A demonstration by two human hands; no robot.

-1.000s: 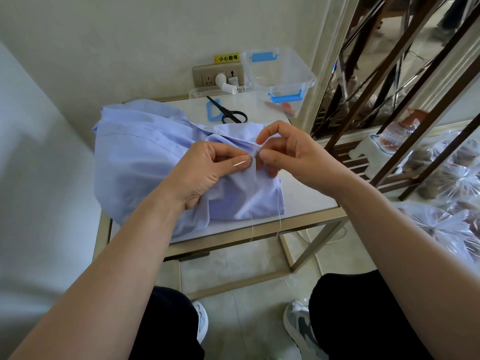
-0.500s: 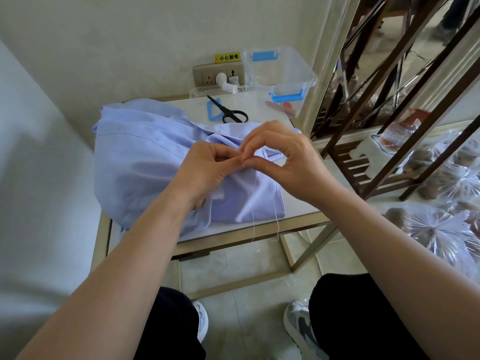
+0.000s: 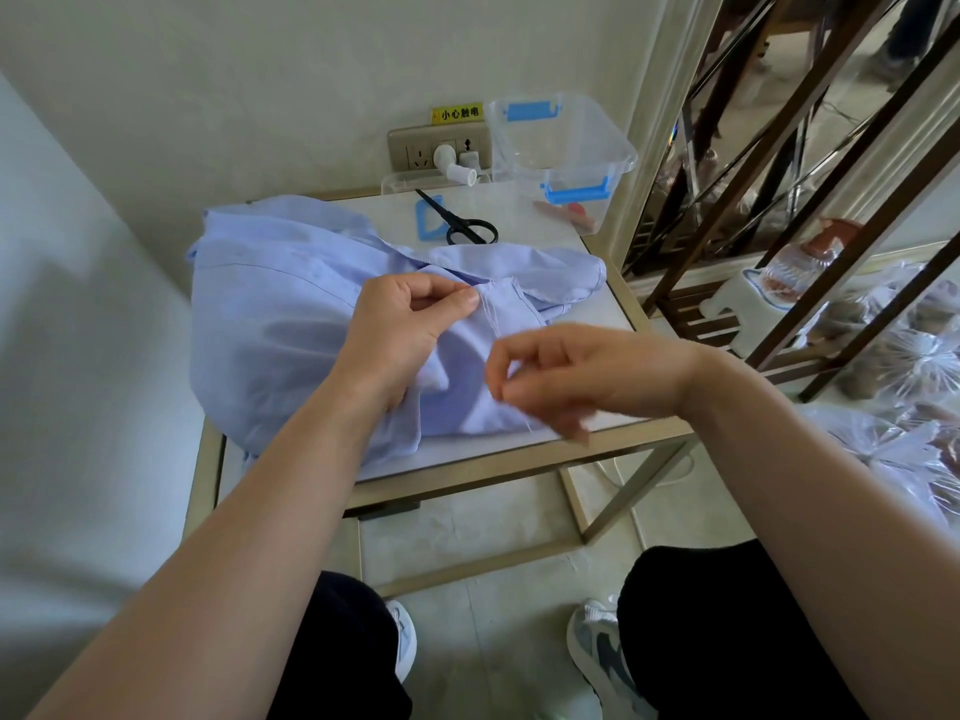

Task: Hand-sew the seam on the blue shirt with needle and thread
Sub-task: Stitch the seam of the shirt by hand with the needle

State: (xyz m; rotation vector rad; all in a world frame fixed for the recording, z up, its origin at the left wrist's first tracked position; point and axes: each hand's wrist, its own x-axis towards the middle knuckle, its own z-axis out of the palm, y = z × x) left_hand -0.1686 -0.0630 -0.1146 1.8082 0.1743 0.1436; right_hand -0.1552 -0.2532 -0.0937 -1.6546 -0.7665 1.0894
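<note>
Crumpled light blue cotton shirt [image 3: 280,324], heaped over the left and middle of a small white-topped table with a brass-coloured metal frame [image 3: 618,314], one fold hanging past the near edge. On the shirt, left hand [image 3: 400,330], thumb and forefinger pinching a ridge of fabric right beside the raw-edged seam [image 3: 501,304], other fingers curled toward the palm. From the seam, fine white thread [image 3: 492,324] running down toward the right hand. Behind the shirt on the bare tabletop, black-handled steel scissors [image 3: 465,226], blades closed, lying across a small blue plastic rectangular frame [image 3: 422,228]. On the wall past these, beige socket plate [image 3: 410,153] with a white plug [image 3: 451,161] in it and a yellow warning label [image 3: 457,114] above. Right hand [image 3: 587,376] nearer the camera, over the table's near right part, apart from the seam, blurred; fingers curled, thumb and forefinger tips pinched together on the thread. Needle not made out in the blur. Low in view, black trousers and a grey-and-white trainer [image 3: 597,652] on pale floor tiles. At the table's far right corner, clear plastic storage box with blue latches [image 3: 563,148], open-topped, something reddish low inside, too small to identify. Further right, dark brown metal shelf frame [image 3: 810,163] and, beside it, knotted clear plastic bags [image 3: 930,356]
</note>
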